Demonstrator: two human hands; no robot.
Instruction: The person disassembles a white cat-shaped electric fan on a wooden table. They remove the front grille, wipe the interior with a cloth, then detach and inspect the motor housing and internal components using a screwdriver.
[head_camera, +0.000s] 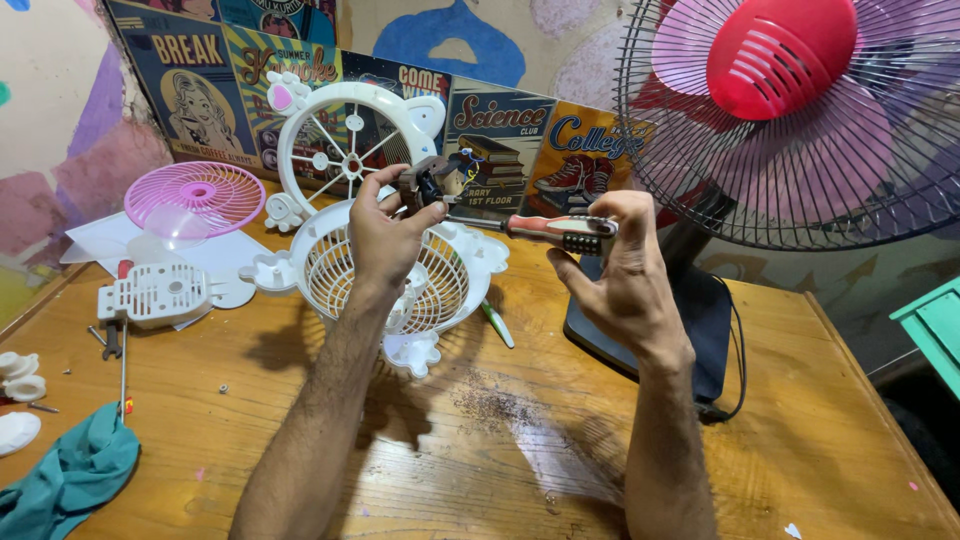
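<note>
We're looking down at a wooden table (800, 420), w/ a big standing fan (800, 110), pink blades behind a dark wire guard, filling the 1–2 o'clock corner. At centre we're seeing a white fan grille housing (445, 285) lying on the table; a second white round frame (345, 140) is leaning against posters at 11 o'clock. A pink grille (195, 195) is lying at 10 o'clock, a white flat part (155, 292) just below it, a teal cloth (70, 475) at 8 o'clock. Our left hand (380, 235) is pinching a small dark motor (428, 185) w/ wires, raised above the white housing. Our right hand (615, 275) is clenching a screwdriver (545, 230) by its red-and-grey handle, shaft pointing to 9 o'clock, tip touching the motor.
</note>
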